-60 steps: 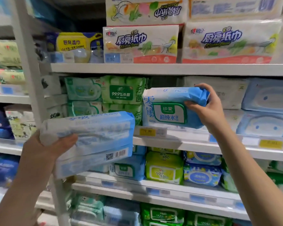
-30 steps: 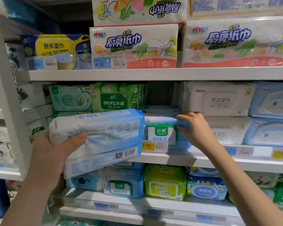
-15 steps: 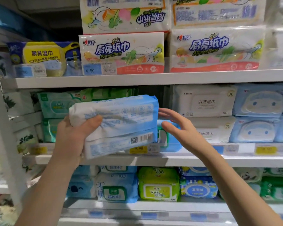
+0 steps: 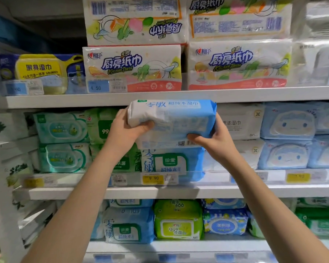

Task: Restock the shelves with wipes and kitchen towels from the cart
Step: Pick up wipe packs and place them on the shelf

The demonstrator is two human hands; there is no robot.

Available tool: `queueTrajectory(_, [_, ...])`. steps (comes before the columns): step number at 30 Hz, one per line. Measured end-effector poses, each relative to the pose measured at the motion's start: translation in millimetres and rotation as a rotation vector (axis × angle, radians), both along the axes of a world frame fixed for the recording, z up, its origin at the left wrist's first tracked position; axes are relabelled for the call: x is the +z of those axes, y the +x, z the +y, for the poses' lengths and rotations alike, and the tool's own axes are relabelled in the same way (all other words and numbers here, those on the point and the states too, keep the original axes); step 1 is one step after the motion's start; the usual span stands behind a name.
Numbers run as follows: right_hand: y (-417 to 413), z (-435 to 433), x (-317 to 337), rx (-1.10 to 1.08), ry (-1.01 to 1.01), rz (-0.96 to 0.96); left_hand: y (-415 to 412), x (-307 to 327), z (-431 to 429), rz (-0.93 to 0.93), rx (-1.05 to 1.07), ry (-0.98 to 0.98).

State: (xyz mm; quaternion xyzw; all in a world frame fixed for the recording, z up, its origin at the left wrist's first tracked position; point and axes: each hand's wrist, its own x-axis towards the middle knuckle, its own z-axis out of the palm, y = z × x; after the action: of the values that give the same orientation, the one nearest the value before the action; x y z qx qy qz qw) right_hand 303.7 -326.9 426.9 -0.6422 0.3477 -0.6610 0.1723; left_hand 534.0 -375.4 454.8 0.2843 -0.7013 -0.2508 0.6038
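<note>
A blue-and-white wipes pack (image 4: 175, 118) is held up at the mouth of the middle shelf (image 4: 122, 192), just under the shelf above. My left hand (image 4: 125, 133) grips its left end, thumb on the front. My right hand (image 4: 215, 141) grips its right end, thumb under the front edge. It seems to be two packs held together, one under the other. Directly below them a matching blue wipes pack (image 4: 171, 164) stands on the middle shelf with its label facing out.
Kitchen towel packs (image 4: 133, 69) are stacked on the upper shelf. Green wipes (image 4: 63, 128) sit left of the held pack, white packs (image 4: 239, 122) and pale blue packs (image 4: 287, 120) to its right. More wipes (image 4: 179, 219) fill the lower shelf. A white upright (image 4: 0, 186) stands at left.
My left hand raised the held pack to the right, into the shelf gap above the standing blue pack. My right hand left that standing pack and took the held pack's right end.
</note>
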Motion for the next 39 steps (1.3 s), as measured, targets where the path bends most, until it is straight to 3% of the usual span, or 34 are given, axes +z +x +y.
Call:
queueTrajectory(6, [-3.1, -13.0, -17.8, -0.065, 0.042, 0.029, -17.8, -29.9, -7.6, 0.093, 0.112, 0.001])
queueTrajectory(14, [-8.7, -31.9, -10.0, -0.178, 0.126, 0.053, -34.1, -21.5, -26.2, 0.122, 0.206, 0.091])
queueTrajectory(22, [-10.1, -45.7, -1.9, -0.283, 0.182, 0.128, -29.6, -23.8, -32.8, -0.256, 0.211, 0.270])
queueTrajectory(27, [-3.4, -42.9, -18.1, -0.713, 0.214, 0.399, -26.9, -32.2, -30.5, -0.298, 0.274, 0.241])
queueTrajectory(31, [2.3, -41.8, -30.3, -0.608, 0.193, 0.339, -24.4, -37.6, -29.5, -0.378, 0.272, 0.191])
queueTrajectory(39, [10.1, -44.1, -38.0, -0.623, 0.085, 0.284, -25.5, -45.2, -34.6, -0.314, 0.325, 0.125])
